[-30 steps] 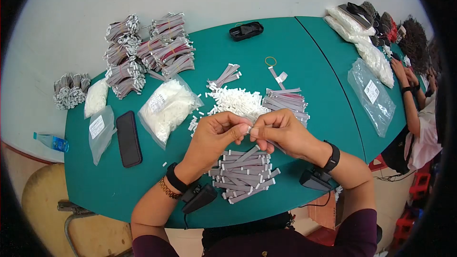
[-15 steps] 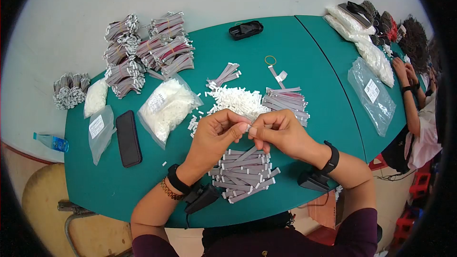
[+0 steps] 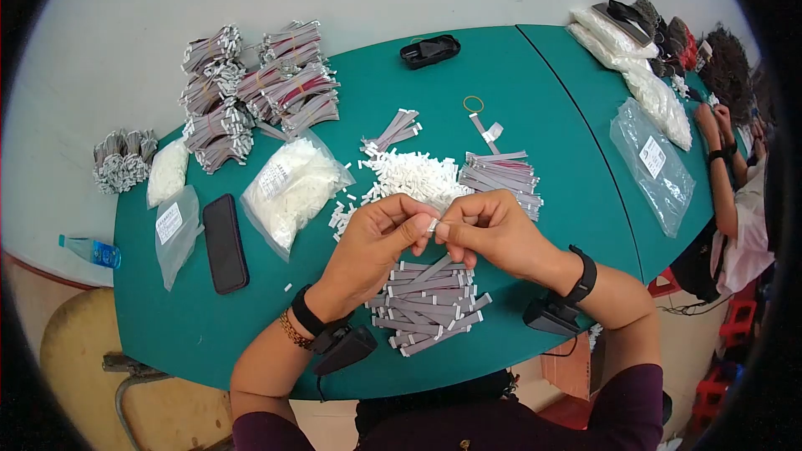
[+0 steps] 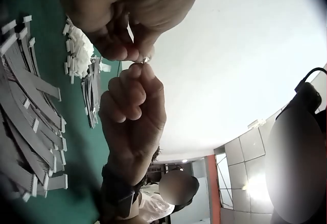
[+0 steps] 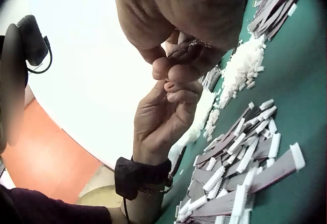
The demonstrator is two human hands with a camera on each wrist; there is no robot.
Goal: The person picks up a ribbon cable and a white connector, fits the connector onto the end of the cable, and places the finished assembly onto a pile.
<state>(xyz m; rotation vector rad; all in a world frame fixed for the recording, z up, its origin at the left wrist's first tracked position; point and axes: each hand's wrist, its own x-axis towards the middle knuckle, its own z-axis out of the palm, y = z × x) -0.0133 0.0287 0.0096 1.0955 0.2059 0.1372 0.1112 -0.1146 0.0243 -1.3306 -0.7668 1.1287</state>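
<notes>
In the head view both hands meet over the table, fingertip to fingertip. My left hand (image 3: 380, 238) pinches a small white connector (image 3: 432, 226) between thumb and forefinger. From the other side my right hand (image 3: 501, 234) pinches a grey ribbon cable (image 5: 183, 49), which shows inside its curled fingers in the right wrist view. Where cable and connector meet is mostly hidden by the fingertips. Below the hands lies a pile of grey ribbon cables with white ends (image 3: 426, 309). Just beyond them is a heap of loose white connectors (image 3: 413, 177).
More ribbon cables (image 3: 501, 179) lie right of the heap. At the left are a bag of white parts (image 3: 292, 188), a phone (image 3: 225, 244) and bundled cables (image 3: 219, 129). A black case (image 3: 430, 51) sits at the back. Another person's arms (image 3: 720, 159) rest at the right edge.
The hands stay together with only small finger shifts. Slightly more of the white connector shows between the fingertips. The other person's hands at the right have moved a little.
</notes>
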